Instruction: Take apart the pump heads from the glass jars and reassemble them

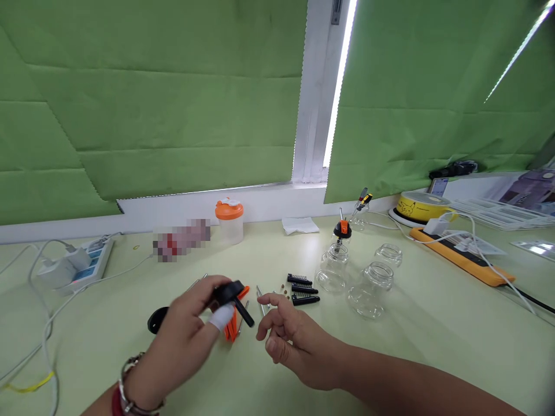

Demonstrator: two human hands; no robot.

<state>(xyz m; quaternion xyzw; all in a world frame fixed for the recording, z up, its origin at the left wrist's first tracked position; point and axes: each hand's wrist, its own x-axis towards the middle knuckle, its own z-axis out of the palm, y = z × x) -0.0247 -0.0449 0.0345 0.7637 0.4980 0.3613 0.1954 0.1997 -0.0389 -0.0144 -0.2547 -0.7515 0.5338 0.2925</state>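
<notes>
Between the fingers and thumb of my left hand (186, 335) is a black plastic jar cap with a stem (232, 296), the stem pointing down to the right. My right hand (299, 344) is just to its right, fingers loosely bent and apart, holding nothing visible. Orange plastic pieces (231, 329) and metal rods (262, 300) lie behind and below the cap. Partly hidden by my left hand is another black round piece (156, 319). Beyond my right hand lie several black tubes with springs (304, 289) and small brown bits (285, 292).
Clear glass jars (371, 292) stand on the right, near a jar with a black and orange top (342, 230). Screwdrivers (364, 201) stand behind. An orange-lidded cup (229, 221) and white paper (300, 225) are at the back. Power strips (459, 257) with cables lie at both sides.
</notes>
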